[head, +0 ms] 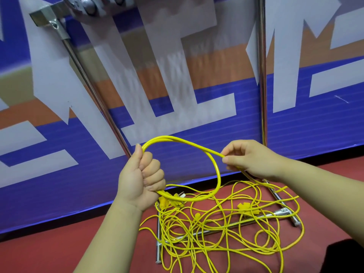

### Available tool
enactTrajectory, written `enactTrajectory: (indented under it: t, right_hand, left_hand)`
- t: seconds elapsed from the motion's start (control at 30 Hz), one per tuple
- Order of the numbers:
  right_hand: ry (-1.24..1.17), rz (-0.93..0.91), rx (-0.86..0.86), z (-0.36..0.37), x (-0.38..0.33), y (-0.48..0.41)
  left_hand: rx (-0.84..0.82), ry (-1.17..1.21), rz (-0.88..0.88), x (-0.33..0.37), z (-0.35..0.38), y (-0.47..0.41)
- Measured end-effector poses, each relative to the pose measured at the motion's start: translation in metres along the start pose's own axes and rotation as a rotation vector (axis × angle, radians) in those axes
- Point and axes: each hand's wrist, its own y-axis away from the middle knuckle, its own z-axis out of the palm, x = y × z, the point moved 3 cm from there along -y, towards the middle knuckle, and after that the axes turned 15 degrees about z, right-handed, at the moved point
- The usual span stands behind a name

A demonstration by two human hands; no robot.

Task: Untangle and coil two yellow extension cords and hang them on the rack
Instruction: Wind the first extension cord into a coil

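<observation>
A loop of yellow extension cord (pixel 215 170) hangs in the air between my hands. My left hand (pixel 141 178) grips the gathered strands of the loop in a fist, with a yellow plug (pixel 173 199) just below it. My right hand (pixel 250 158) pinches the cord between thumb and fingers at the loop's right side. From there the cord runs down into a tangled yellow heap (pixel 216 229) on the red floor. Another yellow plug (pixel 244 206) lies in the heap. The metal rack (pixel 262 75) rises behind, its base bars under the tangle.
A blue, white and orange printed banner wall (pixel 177 85) stands right behind the rack. The rack's slanted pole (pixel 94 89) and a metal joint (pixel 49 18) are at upper left. Base feet (pixel 289 213) stick out on the red floor (pixel 59 243).
</observation>
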Motion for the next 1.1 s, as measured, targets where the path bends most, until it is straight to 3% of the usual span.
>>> enactTrajectory:
  t: [0.2, 0.43, 0.67, 1.1]
  right_hand:
    - [0.043, 0.010, 0.056, 0.003, -0.005, 0.002]
    - [-0.092, 0.069, 0.115, 0.008, -0.013, 0.006]
    - [-0.311, 0.140, 0.103, 0.020, -0.019, 0.006]
    - [-0.570, 0.214, 0.087, 0.026, -0.018, 0.006]
  left_hand:
    - [-0.128, 0.046, -0.068, -0.012, -0.006, 0.000]
    - [-0.091, -0.061, -0.105, -0.026, -0.004, 0.001]
    - [-0.048, -0.622, -0.073, -0.058, 0.004, 0.004]
    - [-0.089, -0.669, -0.124, -0.082, 0.026, 0.006]
